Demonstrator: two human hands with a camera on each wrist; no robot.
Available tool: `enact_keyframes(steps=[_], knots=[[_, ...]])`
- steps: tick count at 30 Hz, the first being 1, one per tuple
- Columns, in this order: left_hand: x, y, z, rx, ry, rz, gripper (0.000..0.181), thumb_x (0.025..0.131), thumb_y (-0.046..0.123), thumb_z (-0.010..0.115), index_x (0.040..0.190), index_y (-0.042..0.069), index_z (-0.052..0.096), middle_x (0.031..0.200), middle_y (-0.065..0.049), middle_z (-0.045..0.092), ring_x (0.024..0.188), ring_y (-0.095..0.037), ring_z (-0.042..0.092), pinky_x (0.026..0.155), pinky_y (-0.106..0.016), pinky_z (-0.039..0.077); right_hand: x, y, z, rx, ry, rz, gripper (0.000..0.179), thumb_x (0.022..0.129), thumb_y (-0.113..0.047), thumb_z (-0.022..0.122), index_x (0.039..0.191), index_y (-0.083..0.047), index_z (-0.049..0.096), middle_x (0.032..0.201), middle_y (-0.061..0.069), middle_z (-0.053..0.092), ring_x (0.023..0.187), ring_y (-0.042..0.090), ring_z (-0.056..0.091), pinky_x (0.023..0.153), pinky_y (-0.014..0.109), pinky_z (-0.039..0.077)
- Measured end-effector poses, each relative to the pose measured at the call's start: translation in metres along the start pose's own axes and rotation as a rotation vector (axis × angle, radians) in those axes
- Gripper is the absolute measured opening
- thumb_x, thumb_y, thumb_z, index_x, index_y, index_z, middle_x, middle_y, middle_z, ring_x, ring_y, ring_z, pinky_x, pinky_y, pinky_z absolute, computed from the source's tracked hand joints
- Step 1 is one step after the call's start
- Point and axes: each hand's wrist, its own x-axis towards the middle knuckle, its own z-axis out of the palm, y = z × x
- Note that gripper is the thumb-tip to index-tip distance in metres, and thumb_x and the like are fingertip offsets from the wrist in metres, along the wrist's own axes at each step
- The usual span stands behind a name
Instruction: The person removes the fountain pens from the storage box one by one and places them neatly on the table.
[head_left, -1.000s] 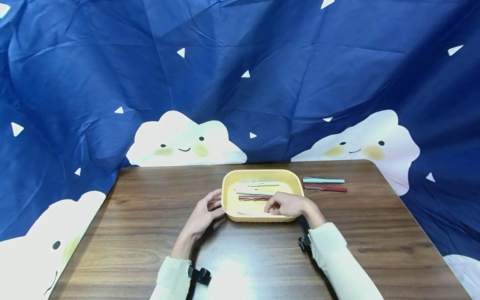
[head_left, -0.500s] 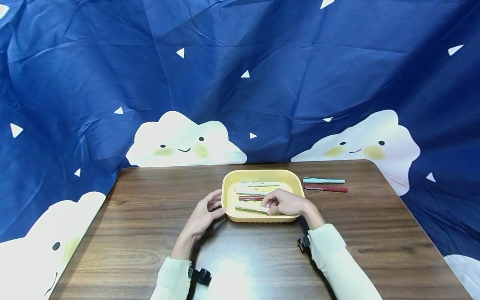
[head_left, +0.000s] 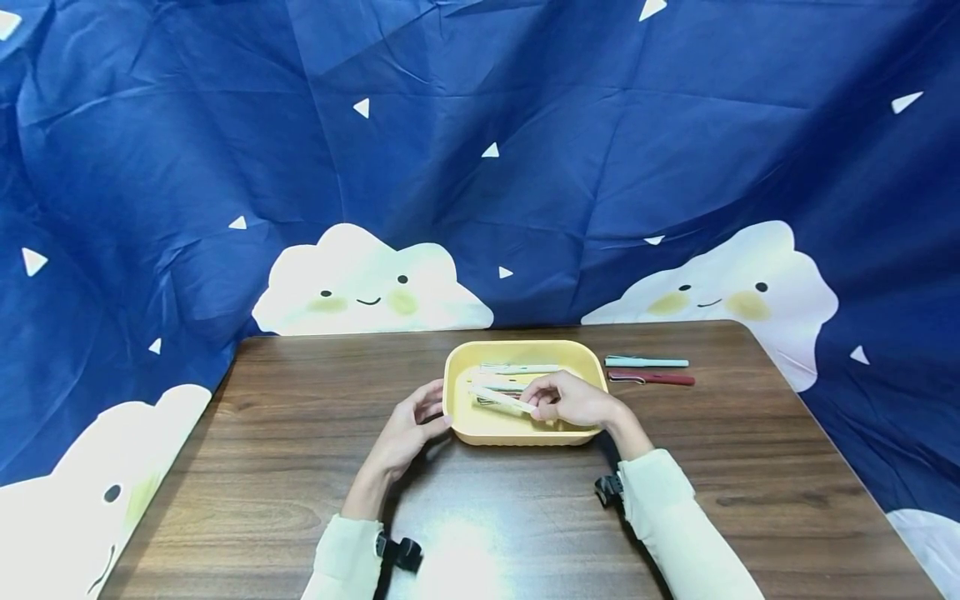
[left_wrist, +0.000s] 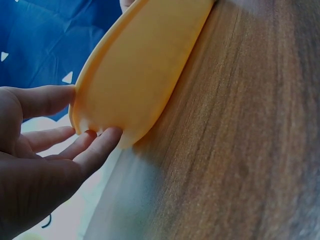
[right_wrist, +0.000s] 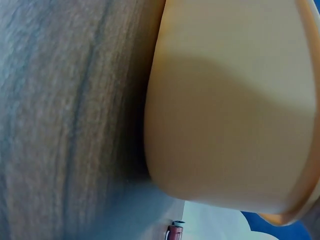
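Observation:
A yellow plastic tray [head_left: 525, 437] stands on the table. Inside it, my right hand [head_left: 573, 400] pinches a white pen [head_left: 502, 398] near its right end, raised at a slant over the other pens. One pale pen [head_left: 519, 368] lies along the tray's back; a second, light-blue-tinted pen [head_left: 501, 385] and a dark red one are mostly covered by the held pen and my fingers. My left hand [head_left: 403, 429] touches the tray's left end; in the left wrist view its fairly straight fingertips [left_wrist: 112, 135] meet the yellow wall. Only the tray's outer wall [right_wrist: 225, 125] fills the right wrist view.
To the right of the tray, a light blue pen [head_left: 647, 362] and a red pen [head_left: 652, 378] lie side by side on the brown wooden table [head_left: 300, 392]. Behind the table hangs a blue cloth [head_left: 465, 192] with clouds printed on it.
My right hand has lifted the white pen off the tray's front side and moved it slightly back and up, over the red pen. The left hand and the tray stay put.

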Motion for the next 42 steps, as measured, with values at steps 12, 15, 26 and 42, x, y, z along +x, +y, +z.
enact_keyframes(steps=[12,15,26,42], knots=[[0.0,-0.001,0.0,-0.001,0.002,0.006,0.062,0.091,-0.008,0.064,0.149,-0.007,0.041,0.142,-0.029,0.049,0.13,-0.043,0.05,0.098,-0.031,0.049,-0.006,-0.005,-0.001,-0.043,0.077,-0.052,0.015,0.089,0.006,0.068,0.104,0.005,0.07,0.084,0.008,0.063,0.077,0.016,0.054,0.066,0.022,0.044],[0.0,0.0,0.0,-0.001,0.004,0.008,0.062,0.091,-0.008,0.065,0.149,-0.007,0.041,0.142,-0.029,0.049,0.129,-0.043,0.05,0.098,-0.032,0.048,-0.009,-0.008,-0.002,-0.059,0.088,-0.059,0.015,0.09,0.006,0.066,0.104,0.004,0.07,0.084,0.007,0.063,0.077,0.017,0.055,0.067,0.023,0.045],[-0.002,0.001,0.001,0.015,0.01,-0.009,0.062,0.092,-0.007,0.065,0.149,-0.006,0.041,0.142,-0.028,0.049,0.13,-0.042,0.05,0.098,-0.031,0.048,-0.022,-0.017,-0.011,-0.124,0.119,-0.097,0.013,0.092,0.003,0.067,0.104,0.002,0.071,0.088,0.007,0.065,0.083,0.018,0.056,0.074,0.028,0.047],[-0.001,-0.001,0.001,-0.003,0.008,-0.002,0.063,0.091,-0.008,0.065,0.149,-0.006,0.041,0.142,-0.028,0.049,0.129,-0.042,0.05,0.096,-0.029,0.049,-0.043,-0.018,-0.032,-0.177,0.229,-0.076,0.014,0.091,0.001,0.07,0.104,-0.002,0.074,0.092,0.006,0.066,0.088,0.018,0.056,0.077,0.029,0.047]])
